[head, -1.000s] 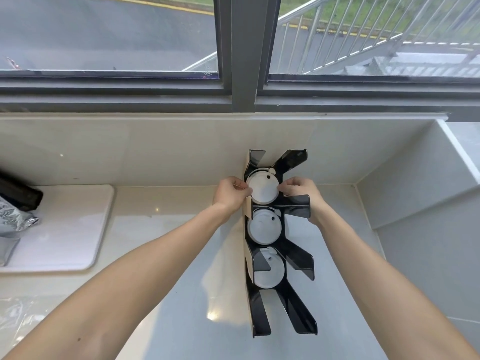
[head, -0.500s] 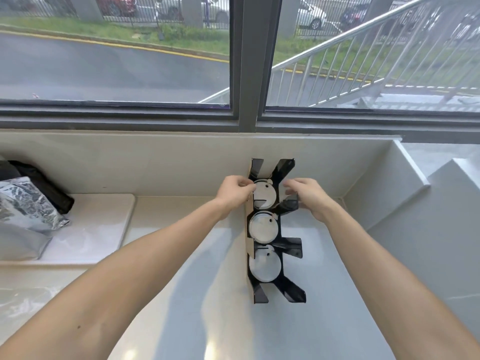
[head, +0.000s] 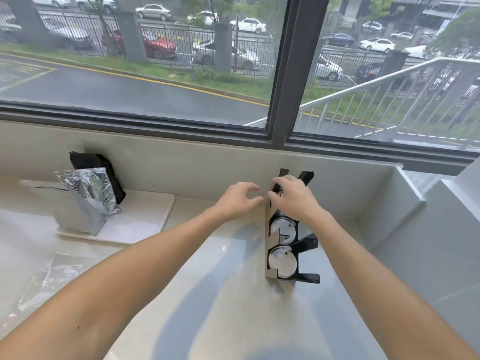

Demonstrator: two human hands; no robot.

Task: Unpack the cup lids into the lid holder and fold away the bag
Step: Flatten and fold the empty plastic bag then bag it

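A black lid holder (head: 306, 245) stands on the counter near the back wall, right of centre. White cup lids (head: 281, 261) fill its lower and middle slots. My right hand (head: 293, 198) rests over the top slot, fingers curled on the holder's upper edge and hiding the top lid. My left hand (head: 237, 201) hovers just left of the holder with loosely curled fingers, holding nothing. A clear plastic bag (head: 49, 281) lies flat on the counter at the near left.
A white board (head: 145, 219) lies at the back left with a silver foil pouch (head: 85, 198) and a black pouch (head: 104, 172) standing on it. The counter (head: 220, 307) ends at a raised ledge (head: 405, 193) on the right. A window runs along the back.
The head has lifted, showing more of the street. My left hand has come off the holder and sits free beside it; my right hand has moved over the top slot.
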